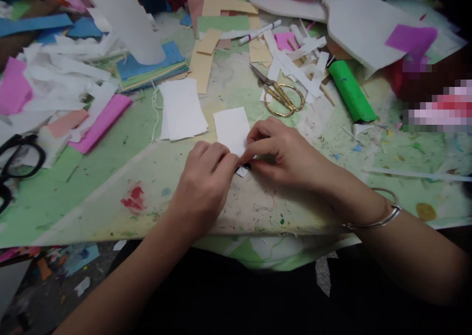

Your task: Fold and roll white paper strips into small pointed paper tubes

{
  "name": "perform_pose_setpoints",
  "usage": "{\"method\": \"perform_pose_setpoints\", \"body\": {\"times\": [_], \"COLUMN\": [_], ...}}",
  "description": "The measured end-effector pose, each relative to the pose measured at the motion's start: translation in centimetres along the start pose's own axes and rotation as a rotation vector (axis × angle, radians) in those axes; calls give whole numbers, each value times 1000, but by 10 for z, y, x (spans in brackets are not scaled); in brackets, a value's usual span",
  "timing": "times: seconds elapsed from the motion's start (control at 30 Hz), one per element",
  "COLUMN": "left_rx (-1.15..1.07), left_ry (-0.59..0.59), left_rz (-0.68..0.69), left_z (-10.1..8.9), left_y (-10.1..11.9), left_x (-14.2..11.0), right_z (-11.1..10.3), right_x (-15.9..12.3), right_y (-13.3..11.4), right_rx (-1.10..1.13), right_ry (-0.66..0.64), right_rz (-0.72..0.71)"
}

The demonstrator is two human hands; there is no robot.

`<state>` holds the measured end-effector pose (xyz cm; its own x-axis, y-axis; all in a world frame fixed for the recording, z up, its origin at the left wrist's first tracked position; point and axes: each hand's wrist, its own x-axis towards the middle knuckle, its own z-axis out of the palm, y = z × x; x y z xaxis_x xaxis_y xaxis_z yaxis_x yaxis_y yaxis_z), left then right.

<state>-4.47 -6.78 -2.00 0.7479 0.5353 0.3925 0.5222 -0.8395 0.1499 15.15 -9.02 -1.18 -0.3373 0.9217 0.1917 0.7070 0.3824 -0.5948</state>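
Here | left hand and right hand pinching flat white paper | gold-looped metal scissors beyond

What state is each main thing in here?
Left hand, curled, grip hidden.
Right hand, finger and thumb pinched.
White paper, near end between both hands.
Gold scissors, lying flat, blades apparently shut.
Black scissors, partly cropped, blades unseen.
White sheets, loosely stacked.
Green paper, rolled or folded.
Marker, lying down.
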Motion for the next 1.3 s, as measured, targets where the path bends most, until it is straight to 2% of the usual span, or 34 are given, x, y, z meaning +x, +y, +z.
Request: {"method": "perform_pose_setpoints", "body": {"times": [0.27,0.53,0.67,0.93,1.17,1.3], "left_rx": [-31,50,49,22,39,-39], "left_ry": [13,-110,-128,-185,-189,-214], "left_rz": [50,29,35,11,-31,-64], "left_z": [-2,-12,-13,-17,-20,-20], "left_y": [7,14,12,8,9,5], "left_x": [-18,-31,-35,-39,-37,-33], "right_z": [0,-1,1,1,-1,-1], "right_x": [1,1,1,2,3,3], "right_y": [0,0,2,3,3,3], "right_rx": [2,28,36,59,82,75], "right_ry": [-8,-17,-6,-2,-15,-26], "right_rz": [21,26,9,28,49,50]}}
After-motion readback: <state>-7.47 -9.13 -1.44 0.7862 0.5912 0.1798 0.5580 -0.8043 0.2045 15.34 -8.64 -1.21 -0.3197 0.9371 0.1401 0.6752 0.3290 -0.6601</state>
